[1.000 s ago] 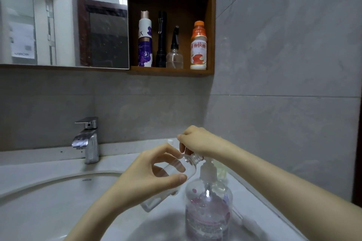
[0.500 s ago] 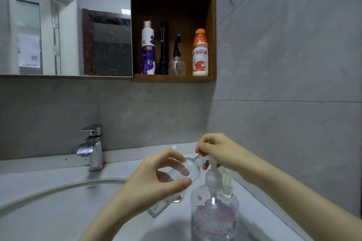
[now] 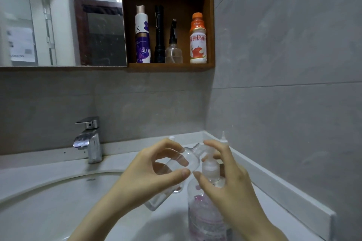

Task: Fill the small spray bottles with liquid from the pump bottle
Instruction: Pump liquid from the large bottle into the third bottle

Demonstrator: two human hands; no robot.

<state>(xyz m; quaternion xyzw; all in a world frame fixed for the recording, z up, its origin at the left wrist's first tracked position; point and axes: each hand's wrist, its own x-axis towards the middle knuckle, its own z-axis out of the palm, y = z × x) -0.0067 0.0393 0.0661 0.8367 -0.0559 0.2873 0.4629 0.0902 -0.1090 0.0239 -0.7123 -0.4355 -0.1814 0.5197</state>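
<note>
My left hand [image 3: 148,178] grips a small clear spray bottle [image 3: 188,159] without its cap, tilted with the open neck up and to the right against the pump spout. The clear pump bottle [image 3: 203,215] with pinkish liquid stands on the counter at the lower right. My right hand [image 3: 225,180] is curled round its white pump head [image 3: 210,168], index finger on top and thumb at the collar. Another small white-tipped bottle [image 3: 223,139] stands behind my right hand; most of it is hidden.
A white basin [image 3: 49,201] fills the lower left, with a chrome faucet [image 3: 89,139] behind it. A wooden shelf [image 3: 170,65] above holds several bottles and a black torch. A mirror [image 3: 58,15] hangs on the left. Grey tiled walls close in on the right.
My right hand has shifted from pinching the spout to wrapping round the pump head, thumb now low at the collar. The small bottle's neck stays at the spout. The camera has tilted slightly.
</note>
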